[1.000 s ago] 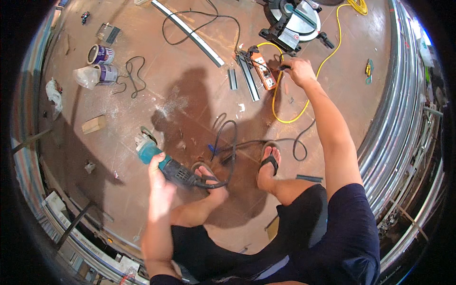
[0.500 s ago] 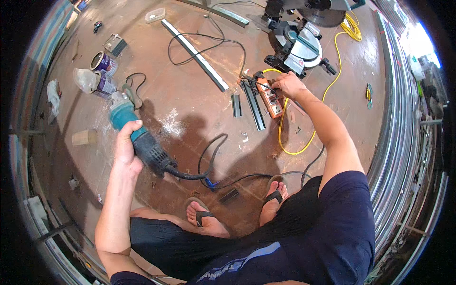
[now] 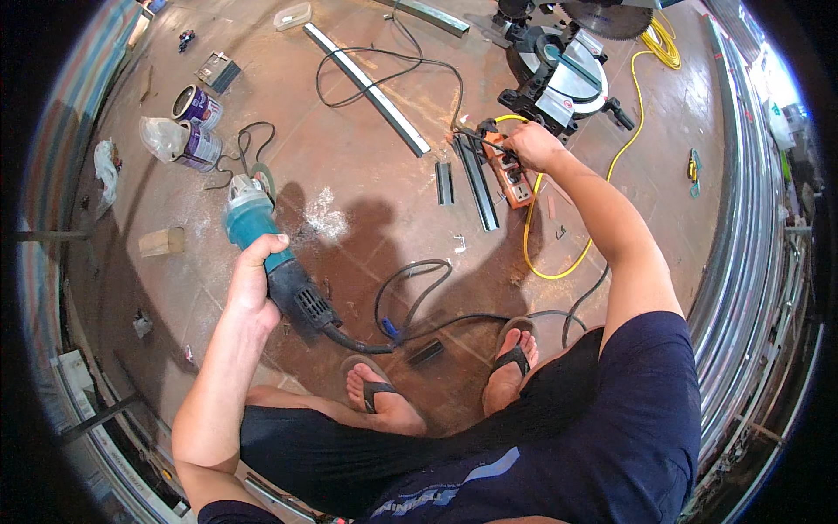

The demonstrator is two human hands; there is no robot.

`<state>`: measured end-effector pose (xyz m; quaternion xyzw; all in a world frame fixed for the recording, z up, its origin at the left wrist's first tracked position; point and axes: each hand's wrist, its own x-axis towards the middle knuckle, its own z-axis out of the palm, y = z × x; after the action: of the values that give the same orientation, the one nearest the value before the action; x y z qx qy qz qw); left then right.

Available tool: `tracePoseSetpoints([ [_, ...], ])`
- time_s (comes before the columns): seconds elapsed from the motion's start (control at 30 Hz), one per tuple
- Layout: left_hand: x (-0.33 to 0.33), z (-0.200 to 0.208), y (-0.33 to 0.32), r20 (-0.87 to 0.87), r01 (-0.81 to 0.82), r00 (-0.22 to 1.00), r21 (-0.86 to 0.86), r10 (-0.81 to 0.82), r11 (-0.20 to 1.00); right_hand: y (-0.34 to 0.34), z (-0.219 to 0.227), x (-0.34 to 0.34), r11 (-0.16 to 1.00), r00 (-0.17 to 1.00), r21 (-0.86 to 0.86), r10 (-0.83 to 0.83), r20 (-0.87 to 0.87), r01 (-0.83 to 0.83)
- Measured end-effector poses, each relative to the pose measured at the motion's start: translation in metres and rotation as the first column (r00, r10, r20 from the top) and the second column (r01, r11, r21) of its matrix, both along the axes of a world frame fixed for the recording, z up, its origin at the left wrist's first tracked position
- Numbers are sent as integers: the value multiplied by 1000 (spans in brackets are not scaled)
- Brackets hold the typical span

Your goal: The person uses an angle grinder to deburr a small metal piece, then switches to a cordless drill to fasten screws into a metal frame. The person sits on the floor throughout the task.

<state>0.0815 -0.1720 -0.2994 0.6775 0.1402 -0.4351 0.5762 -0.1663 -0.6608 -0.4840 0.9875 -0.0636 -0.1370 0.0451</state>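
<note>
My left hand (image 3: 258,278) is wrapped round the body of a teal and black angle grinder (image 3: 255,220), its thumb lying along the top. The grinder points away from me, its disc (image 3: 263,181) at the far end, and its dark cord (image 3: 377,348) trails over the floor towards my feet. My right hand (image 3: 535,147) is at the far end of an orange power strip (image 3: 515,187), fingers curled in beside the black plugs. Those fingertips are partly hidden, and what they pinch does not show clearly.
A mitre saw (image 3: 559,83) stands beyond my right hand, near a yellow cable (image 3: 621,140). Metal channel pieces (image 3: 477,185) and a long strip (image 3: 371,90) lie ahead. Paint tins (image 3: 202,148) and a wood block (image 3: 162,242) are at left; long metal profiles (image 3: 742,218) line the right.
The grinder has come slightly right and nearer to me, and its disc shows more. Its cord has sagged into a lower loop. My right hand stays at the power strip.
</note>
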Motion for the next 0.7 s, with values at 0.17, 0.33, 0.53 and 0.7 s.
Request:
tracePoseSetpoints([
  [0.17,-10,1,-14,-8,37,999,12,-36,999,-5,-6,-5,997,997,8,75,13,-75],
  [0.33,-15,1,-25,-47,73,996,56,-70,996,-11,-17,-2,995,998,79,64,13,-65],
  [0.53,-18,-7,-31,-125,109,987,38,-103,993,-12,-27,-16,972,998,229,-60,24,53],
  [0.7,-4,-10,-30,-84,98,990,-121,-109,988,-8,-29,-7,981,994,177,-88,64,75],
])
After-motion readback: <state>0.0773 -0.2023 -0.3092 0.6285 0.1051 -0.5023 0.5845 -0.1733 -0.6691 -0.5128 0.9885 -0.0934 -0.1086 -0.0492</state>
